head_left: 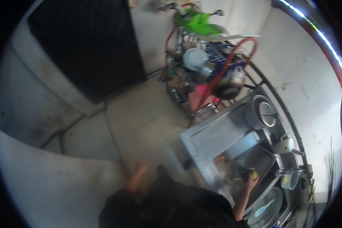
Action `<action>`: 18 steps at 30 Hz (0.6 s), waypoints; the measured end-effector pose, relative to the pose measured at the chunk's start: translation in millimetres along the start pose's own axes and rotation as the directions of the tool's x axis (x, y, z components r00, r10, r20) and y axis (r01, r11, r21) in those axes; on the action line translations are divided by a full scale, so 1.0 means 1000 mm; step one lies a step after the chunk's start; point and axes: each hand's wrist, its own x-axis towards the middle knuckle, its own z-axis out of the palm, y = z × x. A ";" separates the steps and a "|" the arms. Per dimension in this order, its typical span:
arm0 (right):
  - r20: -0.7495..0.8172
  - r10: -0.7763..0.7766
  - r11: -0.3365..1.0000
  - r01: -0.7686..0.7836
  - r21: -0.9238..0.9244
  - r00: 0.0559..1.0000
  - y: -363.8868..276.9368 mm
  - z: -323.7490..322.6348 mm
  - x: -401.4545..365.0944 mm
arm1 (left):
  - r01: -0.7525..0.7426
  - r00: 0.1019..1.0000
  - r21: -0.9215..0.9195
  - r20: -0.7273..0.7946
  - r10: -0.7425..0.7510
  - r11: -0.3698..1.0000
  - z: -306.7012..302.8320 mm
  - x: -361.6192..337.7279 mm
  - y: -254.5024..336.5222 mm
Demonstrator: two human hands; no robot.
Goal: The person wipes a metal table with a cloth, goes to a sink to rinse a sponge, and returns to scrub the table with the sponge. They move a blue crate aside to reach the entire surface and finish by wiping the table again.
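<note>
Yellow sponge gripped in curled right hand, held over sink near its right edge; left hand blurred, grip can't be told.

pot on counter beside sink, rack beyond

Right hand, gripping yellow sponge over steel sink. Right of grip: faucet. Beyond grip: white pitcher; metal pot on steel countertop. Well left of grip: left hand, blurred.
</note>
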 end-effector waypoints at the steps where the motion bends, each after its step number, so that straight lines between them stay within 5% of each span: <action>1: 0.080 0.197 0.918 -0.212 0.334 0.977 -0.011 0.021 -0.005 | 0.099 0.994 0.058 0.036 -0.101 0.993 0.005 0.011 -0.061; 2: 0.113 0.195 0.920 -0.222 0.322 0.974 -0.022 0.040 -0.008 | 0.191 0.977 0.122 0.072 -0.200 0.974 0.007 0.021 -0.117; 4: 0.363 0.328 0.446 -0.482 0.754 0.872 -0.044 0.072 -0.015 | 0.350 0.912 0.171 0.160 -0.377 0.921 -0.020 0.024 -0.201; 6: 0.444 0.250 0.352 -0.508 0.786 0.860 -0.064 0.109 -0.019 | 0.690 0.700 -0.387 0.143 -0.700 0.612 -0.058 -0.010 -0.216; 8: 0.520 0.139 0.181 -0.538 0.823 0.843 -0.100 0.167 -0.036 | 0.642 0.743 -0.320 0.037 -0.668 0.697 -0.049 -0.018 -0.280; 10: 0.567 0.064 0.181 -0.568 0.803 0.821 -0.127 0.229 -0.048 | 0.578 0.812 -0.198 0.041 -0.583 0.791 -0.057 -0.011 -0.307; 12: 0.626 0.012 0.215 -0.613 0.760 0.780 -0.159 0.285 -0.062 | 0.732 0.671 -0.331 0.201 -0.714 0.595 -0.076 -0.002 -0.307; 13: 0.732 -0.144 0.261 -0.688 0.677 0.666 -0.184 0.318 -0.074 | 0.797 0.585 -0.370 0.276 -0.763 0.477 -0.092 0.000 -0.296; 16: 0.861 -0.250 0.456 -0.730 0.509 0.444 -0.238 0.446 -0.099 | 0.823 0.512 -0.440 0.299 -0.805 0.360 -0.098 0.035 -0.302; 18: 0.924 -0.085 0.495 -0.790 0.363 0.372 -0.265 0.536 -0.132 | 0.635 0.743 -0.486 0.171 -0.647 0.601 -0.108 0.055 -0.288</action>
